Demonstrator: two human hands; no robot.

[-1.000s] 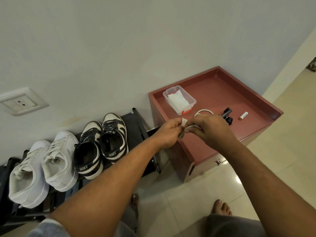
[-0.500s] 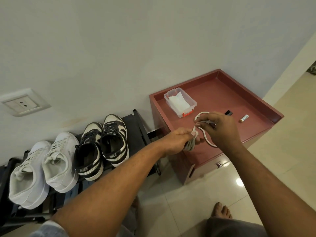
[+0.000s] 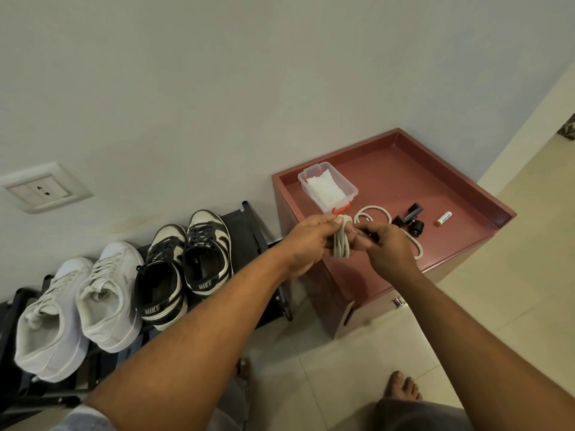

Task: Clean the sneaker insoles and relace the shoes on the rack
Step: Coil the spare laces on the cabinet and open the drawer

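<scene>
My left hand (image 3: 308, 241) grips a bundle of looped white shoelace (image 3: 341, 242) above the front left of the red cabinet top (image 3: 404, 181). My right hand (image 3: 384, 247) pinches the same lace just to the right, and loose loops of it trail behind onto the cabinet. On the black shoe rack (image 3: 249, 225) at the left stand a pair of white sneakers (image 3: 77, 303) and a pair of black-and-white sneakers (image 3: 183, 262) with black laces.
A clear plastic box (image 3: 326, 185) with white wipes sits at the cabinet's back left. A small black clamp (image 3: 410, 217) and a battery (image 3: 443, 218) lie further right. A wall socket (image 3: 40, 188) is at the left. My bare feet stand on the tiled floor (image 3: 342, 362) below.
The lace bundle has grown thicker in my left hand as my right hand wound more loops onto it. Both hands have stayed over the cabinet's front left.
</scene>
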